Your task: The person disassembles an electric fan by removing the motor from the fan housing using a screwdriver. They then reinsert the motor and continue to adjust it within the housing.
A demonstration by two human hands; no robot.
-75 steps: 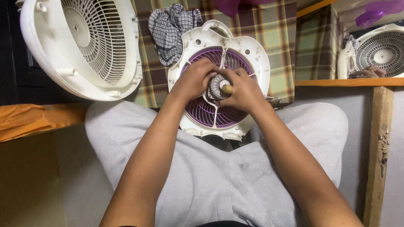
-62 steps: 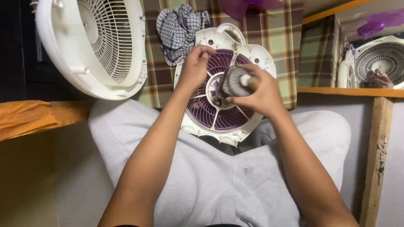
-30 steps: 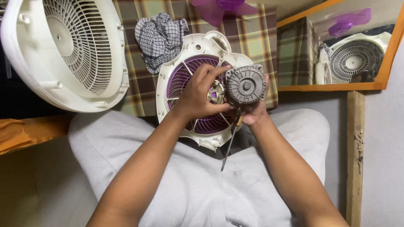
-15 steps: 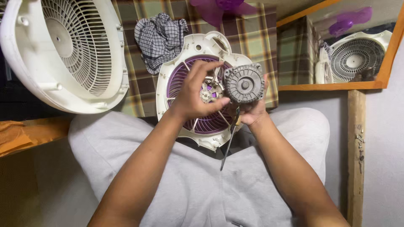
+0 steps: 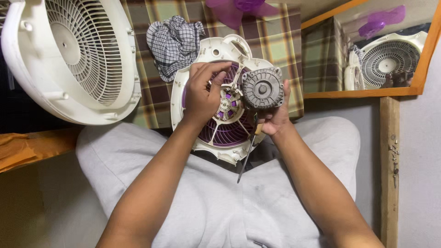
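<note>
The largest piece, a white front grille [image 5: 76, 57], lies off to the person's left on the plaid cloth [image 5: 275, 41], already separate from the rest. In the middle, the white fan housing [image 5: 220, 98] with its purple inner vanes rests tilted against the person's lap, between the knees. The grey motor [image 5: 262, 88] is out of that housing and held just above its right side, so the stripping-down looks well advanced; by this judgement, what remains is the work at the hub mount in the housing's centre.

The right hand [image 5: 274, 120] has its grip closed around the motor from behind, and a thin screwdriver [image 5: 246, 155] hangs down from the same hand. The left hand [image 5: 205, 94] rests on the housing, fingers curled at the hub, pinching something too small to tell. A checked rag [image 5: 174, 43] lies crumpled behind.
</note>
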